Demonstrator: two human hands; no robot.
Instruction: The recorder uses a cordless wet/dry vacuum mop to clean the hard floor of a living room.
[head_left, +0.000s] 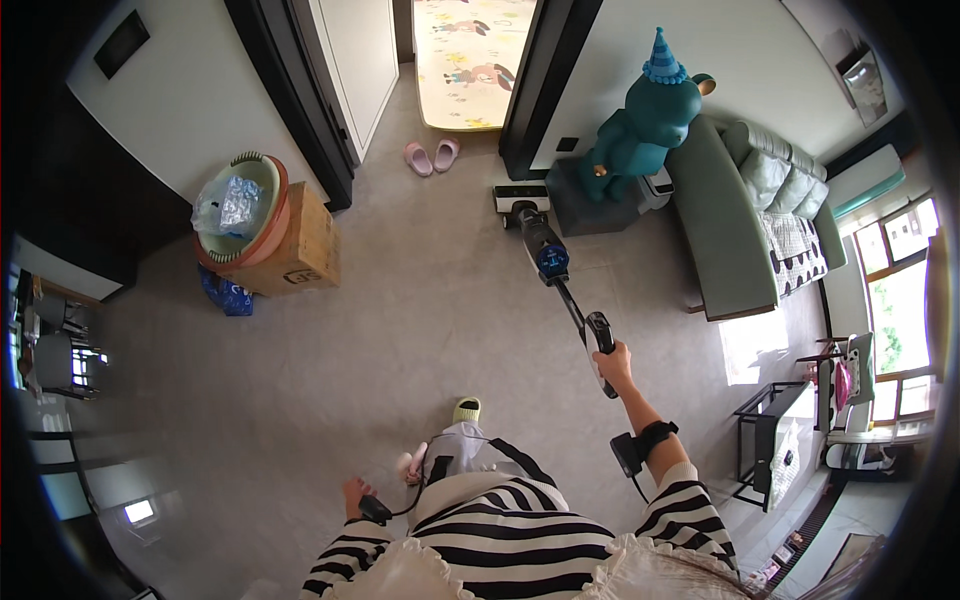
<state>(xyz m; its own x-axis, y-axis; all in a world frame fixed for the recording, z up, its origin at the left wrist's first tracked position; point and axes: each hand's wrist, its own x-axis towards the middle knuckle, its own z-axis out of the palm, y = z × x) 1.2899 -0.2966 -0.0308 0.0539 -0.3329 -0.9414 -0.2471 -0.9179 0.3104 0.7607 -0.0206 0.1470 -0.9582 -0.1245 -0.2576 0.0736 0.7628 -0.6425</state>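
Note:
My right hand (615, 364) grips the handle of a black-and-white upright floor cleaner (541, 244), which slants away from me to the upper middle. A round display glows blue on its body. Its cleaning head (521, 198) rests on the grey floor, close to the dark door frame and a dark plinth (589, 202). Low at my left side hangs my left hand (355, 496), holding nothing, its fingers loosely apart. Black straps with small devices are on both forearms.
A teal bear statue (637, 135) in a party hat tops the plinth, beside a green sofa (720, 225). Pink slippers (432, 157) lie in the doorway before a patterned mattress (472, 82). At left, basins (281, 217) sit on a cardboard box (315, 251). A low table (780, 442) stands right.

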